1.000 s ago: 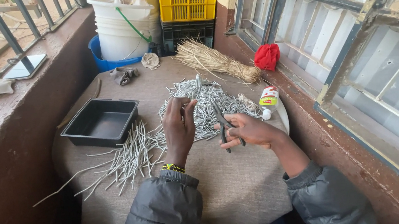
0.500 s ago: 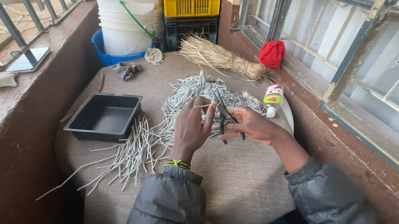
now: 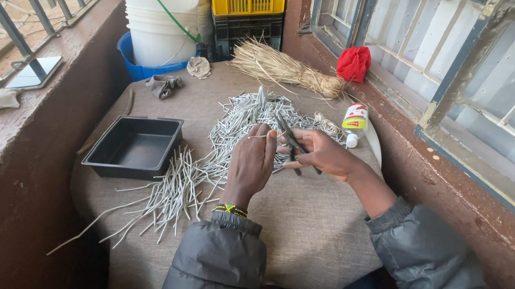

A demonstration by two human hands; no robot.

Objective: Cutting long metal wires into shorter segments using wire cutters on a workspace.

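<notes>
Here the right hand (image 3: pixel 321 152) grips dark scissors (image 3: pixel 290 140), fingers clenched round the handles and blades pointing toward twelve o'clock. The left hand (image 3: pixel 253 161) pinches one thin grey strip (image 3: pixel 258 136) between thumb and fingertips, holding it level so its end meets the blades. Both hands hover over the cloth-covered table (image 3: pixel 308 230), just at six o'clock of the heap of short cut pieces (image 3: pixel 247 119); the longer uncut strips (image 3: pixel 165 196) fan out at nine o'clock of the left hand, beside the black tray (image 3: pixel 132 148). To cut cleanly, I judge the strip should sit square to the blades and be held close to the cut, so the offcut drops onto the heap. Compared with half a second ago, the left hand has turned from an open reach over the heap to a closed pinch, nearer the scissors.
</notes>
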